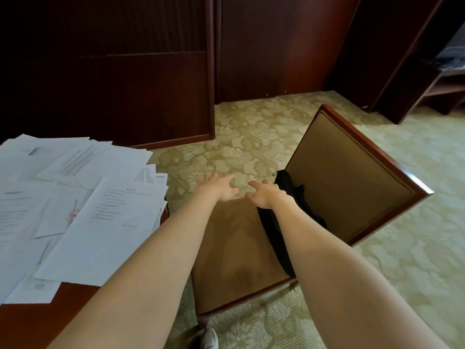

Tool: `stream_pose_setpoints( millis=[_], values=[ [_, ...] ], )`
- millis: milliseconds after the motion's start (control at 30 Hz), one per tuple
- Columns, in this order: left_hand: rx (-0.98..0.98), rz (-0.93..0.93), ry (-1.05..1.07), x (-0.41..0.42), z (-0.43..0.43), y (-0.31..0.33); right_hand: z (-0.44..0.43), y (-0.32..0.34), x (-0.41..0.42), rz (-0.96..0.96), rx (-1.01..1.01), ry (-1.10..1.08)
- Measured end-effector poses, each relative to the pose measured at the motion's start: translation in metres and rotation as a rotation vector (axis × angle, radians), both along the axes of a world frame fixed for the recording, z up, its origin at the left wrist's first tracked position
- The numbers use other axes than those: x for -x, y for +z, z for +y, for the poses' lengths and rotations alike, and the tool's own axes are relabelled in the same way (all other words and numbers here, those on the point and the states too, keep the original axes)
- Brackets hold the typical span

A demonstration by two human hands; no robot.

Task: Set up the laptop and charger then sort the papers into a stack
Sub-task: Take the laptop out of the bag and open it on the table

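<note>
- Black bag (270, 230) lay on the chair (231, 248) seat, against the backrest; no laptop or charger showed, so they were probably inside it.
- Left hand (217, 188) and right hand (266, 196) reached out over the seat's far edge, each grip apart, fingers spread, holding nothing.
- Risk: loose papers (100, 210) overhung the table (30, 323) edge just beside the left forearm; a brush could spill them.
- Patterned green carpet (251, 137); dark wood panelling (125, 84) behind.
</note>
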State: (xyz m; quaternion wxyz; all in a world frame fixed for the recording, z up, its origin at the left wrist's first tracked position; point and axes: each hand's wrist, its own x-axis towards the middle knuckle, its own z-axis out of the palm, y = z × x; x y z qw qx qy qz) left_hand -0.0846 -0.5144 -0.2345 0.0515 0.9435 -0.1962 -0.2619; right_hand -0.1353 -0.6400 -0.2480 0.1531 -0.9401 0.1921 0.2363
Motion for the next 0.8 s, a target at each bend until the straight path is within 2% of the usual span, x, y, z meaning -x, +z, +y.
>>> stream_pose_setpoints(
  millis=[433,600,800],
  values=[
    [0.097,0.207,0.068,-0.063,-0.078,-0.058,-0.104,-0.055,-0.06,0.108,-0.015,0.012],
    [0.186,0.218,0.188,-0.076,-0.119,-0.077,-0.17,-0.077,-0.084,0.165,0.072,0.134],
    [0.261,0.3,0.35,-0.079,-0.167,-0.106,-0.218,-0.095,-0.129,0.13,0.049,0.242]
  ],
)
